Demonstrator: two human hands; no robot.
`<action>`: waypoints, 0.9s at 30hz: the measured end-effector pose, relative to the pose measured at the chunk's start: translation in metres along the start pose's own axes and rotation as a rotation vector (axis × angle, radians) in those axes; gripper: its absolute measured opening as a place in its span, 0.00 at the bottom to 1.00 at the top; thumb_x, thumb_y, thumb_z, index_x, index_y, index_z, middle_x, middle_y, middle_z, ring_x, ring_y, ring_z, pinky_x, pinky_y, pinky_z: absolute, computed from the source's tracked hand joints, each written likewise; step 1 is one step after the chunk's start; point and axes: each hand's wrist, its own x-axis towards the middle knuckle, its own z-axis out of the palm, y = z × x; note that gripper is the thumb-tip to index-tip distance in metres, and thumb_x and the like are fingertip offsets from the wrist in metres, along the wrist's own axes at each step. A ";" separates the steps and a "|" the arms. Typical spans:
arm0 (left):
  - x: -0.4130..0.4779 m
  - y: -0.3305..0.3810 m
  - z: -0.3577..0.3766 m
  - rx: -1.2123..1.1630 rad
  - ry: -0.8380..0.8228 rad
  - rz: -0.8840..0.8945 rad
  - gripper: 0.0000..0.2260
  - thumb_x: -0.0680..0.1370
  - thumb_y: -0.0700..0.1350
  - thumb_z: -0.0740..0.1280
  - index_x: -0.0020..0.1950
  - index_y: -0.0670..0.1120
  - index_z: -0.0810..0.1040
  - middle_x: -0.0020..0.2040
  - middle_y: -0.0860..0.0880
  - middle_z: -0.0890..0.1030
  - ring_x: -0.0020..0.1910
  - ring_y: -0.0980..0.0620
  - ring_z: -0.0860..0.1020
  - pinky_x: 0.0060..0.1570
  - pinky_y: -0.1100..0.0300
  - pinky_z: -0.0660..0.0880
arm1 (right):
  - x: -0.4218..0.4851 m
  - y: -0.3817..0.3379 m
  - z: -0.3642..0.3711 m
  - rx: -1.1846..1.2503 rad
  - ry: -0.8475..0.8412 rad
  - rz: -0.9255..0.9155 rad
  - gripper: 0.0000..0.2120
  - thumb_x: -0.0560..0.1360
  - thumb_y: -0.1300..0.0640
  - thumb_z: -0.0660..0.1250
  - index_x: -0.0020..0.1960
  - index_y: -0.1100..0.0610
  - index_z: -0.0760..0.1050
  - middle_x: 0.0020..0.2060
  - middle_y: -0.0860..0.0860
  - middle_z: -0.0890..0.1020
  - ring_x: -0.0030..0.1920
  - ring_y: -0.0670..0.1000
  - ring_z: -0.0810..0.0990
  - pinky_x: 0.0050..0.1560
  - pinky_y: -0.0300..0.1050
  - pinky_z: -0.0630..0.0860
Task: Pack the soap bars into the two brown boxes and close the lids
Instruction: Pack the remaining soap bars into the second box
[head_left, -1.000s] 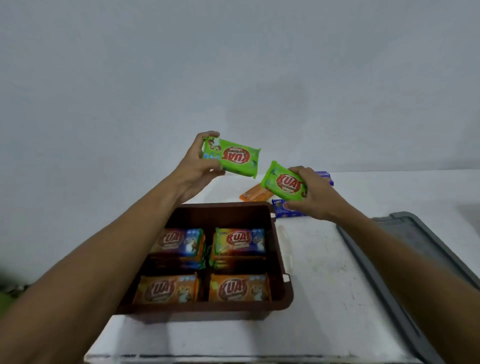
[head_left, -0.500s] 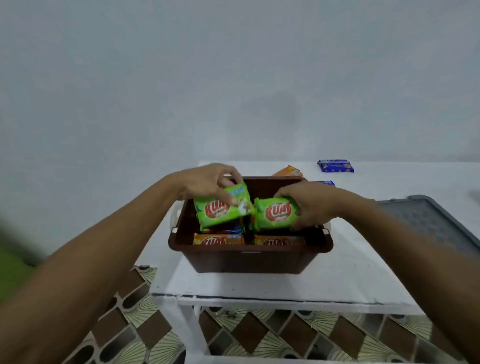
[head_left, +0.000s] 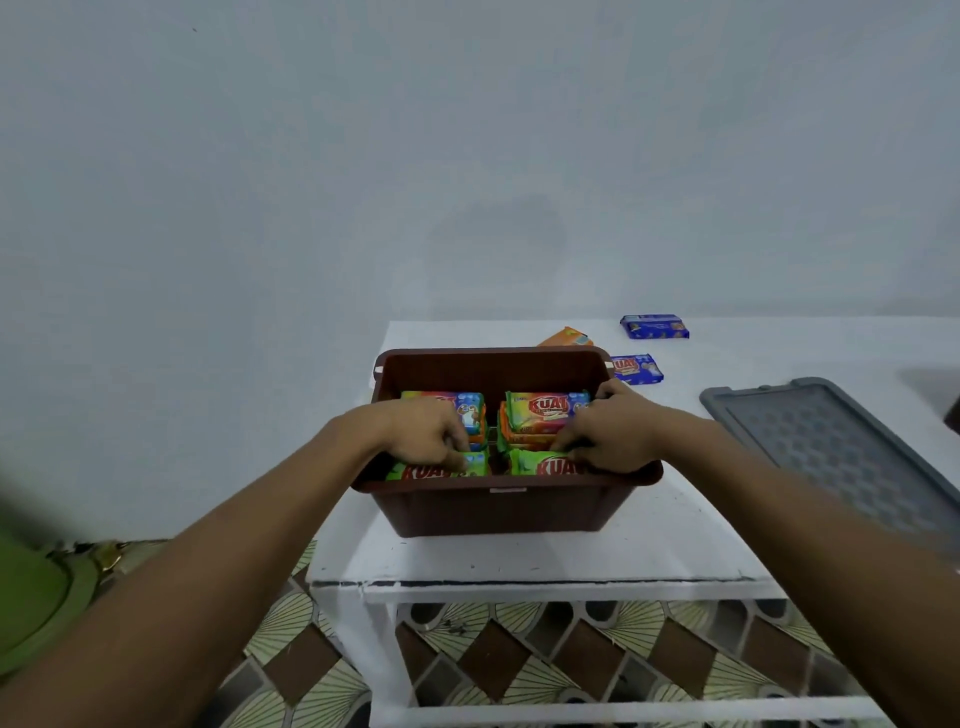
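A brown box (head_left: 498, 506) stands open on the white table (head_left: 519, 561), holding stacked wrapped soap bars. Both my hands are inside it. My left hand (head_left: 426, 434) presses down on a green soap bar (head_left: 441, 470) in the near left stack, fingers curled over its top edge. My right hand (head_left: 615, 436) does the same on a second green soap bar (head_left: 545, 465) in the near right stack. Multicoloured soap bars (head_left: 545, 408) fill the far stacks. Two blue soap bars (head_left: 654, 326) (head_left: 636, 368) and an orange soap bar (head_left: 566, 339) lie on the table behind the box.
A grey lid (head_left: 831, 452) lies flat on the table to the right of the box. A bare wall rises behind the table. Patterned floor tiles (head_left: 519, 654) show below the table's front edge. A green shape (head_left: 31, 603) sits at the far left.
Both hands brought the green bars from above the table down into the box and set them on the near stacks. The view pulled back from the table.
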 end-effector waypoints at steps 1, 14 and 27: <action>0.000 0.000 0.001 0.018 0.008 -0.001 0.11 0.79 0.51 0.66 0.56 0.47 0.83 0.47 0.54 0.82 0.46 0.56 0.78 0.49 0.60 0.75 | 0.000 0.000 0.001 0.008 0.007 0.011 0.18 0.82 0.49 0.55 0.71 0.41 0.68 0.68 0.46 0.72 0.69 0.51 0.65 0.71 0.51 0.51; 0.004 0.000 0.001 -0.028 -0.069 -0.056 0.11 0.81 0.46 0.60 0.55 0.45 0.82 0.53 0.49 0.81 0.52 0.54 0.77 0.50 0.64 0.72 | 0.002 0.001 0.005 0.093 0.033 0.062 0.18 0.82 0.53 0.55 0.68 0.40 0.71 0.69 0.46 0.72 0.69 0.55 0.61 0.70 0.49 0.53; 0.014 -0.005 -0.008 0.008 -0.078 0.024 0.11 0.80 0.48 0.62 0.54 0.47 0.82 0.49 0.50 0.83 0.47 0.52 0.81 0.51 0.52 0.78 | 0.006 0.019 0.004 0.171 0.163 -0.045 0.16 0.81 0.58 0.57 0.63 0.46 0.78 0.62 0.45 0.79 0.60 0.48 0.74 0.67 0.47 0.65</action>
